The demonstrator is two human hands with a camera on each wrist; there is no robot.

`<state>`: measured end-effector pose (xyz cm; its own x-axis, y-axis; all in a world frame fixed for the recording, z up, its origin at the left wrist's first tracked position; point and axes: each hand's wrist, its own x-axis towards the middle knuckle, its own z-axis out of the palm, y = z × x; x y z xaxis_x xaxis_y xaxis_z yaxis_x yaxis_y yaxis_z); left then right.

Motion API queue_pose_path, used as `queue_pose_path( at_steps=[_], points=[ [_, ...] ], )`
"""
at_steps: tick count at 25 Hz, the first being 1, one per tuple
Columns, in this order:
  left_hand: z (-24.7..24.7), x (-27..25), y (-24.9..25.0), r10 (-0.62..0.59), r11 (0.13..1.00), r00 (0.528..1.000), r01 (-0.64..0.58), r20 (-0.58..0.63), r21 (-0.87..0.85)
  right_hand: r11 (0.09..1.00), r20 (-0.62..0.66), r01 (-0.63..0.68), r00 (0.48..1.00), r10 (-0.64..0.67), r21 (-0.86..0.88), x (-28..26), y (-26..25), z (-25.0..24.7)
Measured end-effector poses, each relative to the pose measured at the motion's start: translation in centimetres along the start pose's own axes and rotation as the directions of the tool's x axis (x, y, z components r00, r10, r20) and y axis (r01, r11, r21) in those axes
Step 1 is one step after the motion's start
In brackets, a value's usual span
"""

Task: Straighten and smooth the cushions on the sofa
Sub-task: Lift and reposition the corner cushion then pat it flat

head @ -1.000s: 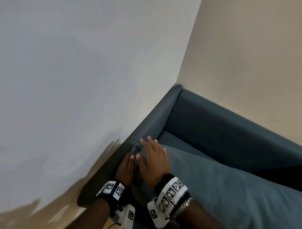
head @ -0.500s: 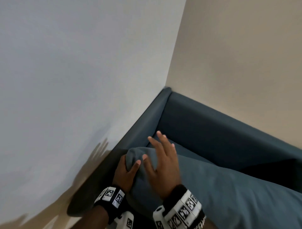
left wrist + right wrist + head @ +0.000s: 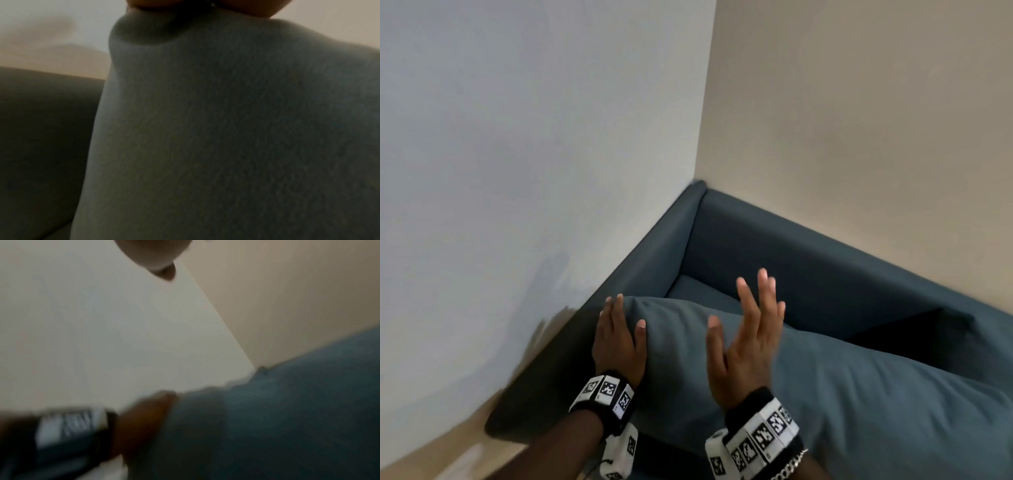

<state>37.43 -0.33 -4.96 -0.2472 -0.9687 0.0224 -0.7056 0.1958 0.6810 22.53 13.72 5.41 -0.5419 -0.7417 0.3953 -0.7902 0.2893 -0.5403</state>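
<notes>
A blue-grey cushion (image 3: 859,394) lies along the dark blue sofa, its left end raised against the armrest (image 3: 654,246). My left hand (image 3: 619,339) holds that end, thumb on the front face and fingers along the far side. In the left wrist view the fingertips dent the top corner of the cushion (image 3: 226,129). My right hand (image 3: 746,329) hovers above the cushion with its fingers spread and holds nothing. The blurred right wrist view shows the cushion (image 3: 287,418) and my left hand (image 3: 144,418) at its edge.
The sofa fills a room corner, with a white wall (image 3: 517,171) close on the left and a beige wall (image 3: 859,120) behind the backrest (image 3: 825,267). A strip of seat cushion (image 3: 698,291) shows behind the raised end. A dark shape (image 3: 914,329) lies at the right.
My right hand has lifted off the cushion and spread its fingers. The cushion's left end has come up higher, and my left hand has risen with it.
</notes>
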Motion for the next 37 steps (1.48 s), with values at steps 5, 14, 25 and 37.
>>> queue_pose_path(
  at_steps=[5,14,25,37],
  points=[
    [0.9,-1.6,2.4,-0.011,0.965,0.991,-0.025,0.135,0.261,0.989,0.757,-0.021,0.642,0.125,-0.145,-1.8,6.3,2.0],
    [3.0,-4.3,5.3,0.024,0.842,0.950,-0.186,0.310,0.507,0.942,0.600,0.002,0.771,0.212,-0.335,-7.4,12.4,-1.5],
    [4.2,-3.4,7.1,0.061,0.788,0.962,-0.210,0.266,0.579,0.892,0.635,-0.225,0.635,0.440,-0.393,-6.7,16.5,-6.2],
    [6.9,-5.3,10.1,0.164,0.798,0.946,-0.294,0.281,0.526,0.869,0.520,-0.291,0.709,0.477,-0.401,-6.9,23.2,-11.5]
  ],
)
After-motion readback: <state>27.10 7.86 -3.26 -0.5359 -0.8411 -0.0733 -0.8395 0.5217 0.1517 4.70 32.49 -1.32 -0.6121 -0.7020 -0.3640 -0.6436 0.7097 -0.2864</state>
